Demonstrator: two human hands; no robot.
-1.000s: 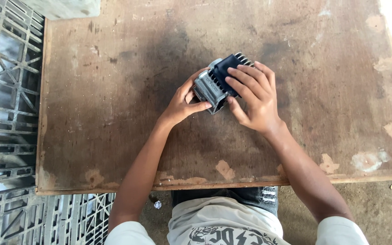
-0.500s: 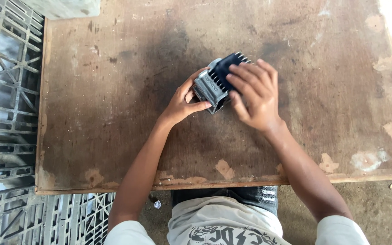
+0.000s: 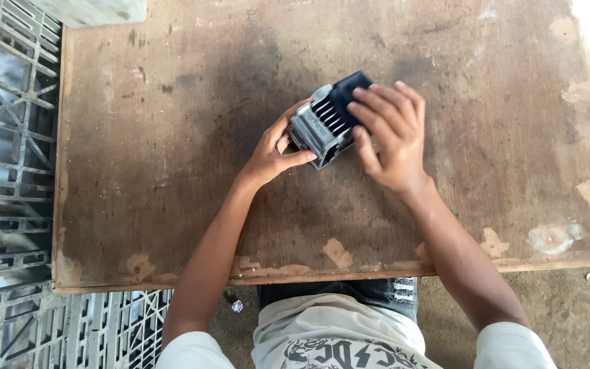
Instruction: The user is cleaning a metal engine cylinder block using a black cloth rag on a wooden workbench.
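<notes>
The grey finned metal block (image 3: 326,123) sits on the worn wooden table (image 3: 172,171), between my two hands. My left hand (image 3: 274,154) grips its near end, thumb underneath. My right hand (image 3: 387,140) lies open, fingers spread flat across its dark far end.

Single head view, looking almost straight down from above the person, fairly close. Both hands (image 3: 336,143) sit near frame centre, table (image 3: 172,171) all round them, own lap probably at the bottom edge.
</notes>
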